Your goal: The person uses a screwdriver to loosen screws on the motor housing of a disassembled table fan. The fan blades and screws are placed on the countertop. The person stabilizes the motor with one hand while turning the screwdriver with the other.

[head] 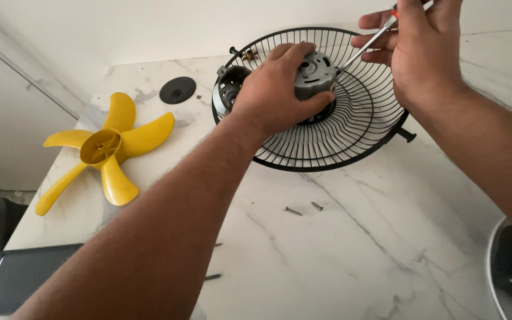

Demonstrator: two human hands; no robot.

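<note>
**Hands on fan motor, teardown partly done**

Left hand point(277, 89) wrapped round the grey fan motor point(314, 74), fingers curled w/ thumb under, pinning it against the black wire guard point(333, 142) on the marble table point(357, 249). Right hand point(419, 50) pinched a red-handled screwdriver point(367, 46), tip set at the motor's side. Judging by the layout, disassembly looked approx. halfway: yellow blade point(105, 148) was off and lay well apart to the left, black round cap point(178, 90) sat near the guard, two loose screws point(303, 208) lay in front of it. Motor was still in the guard, so at least that fixing seemed left.
</note>
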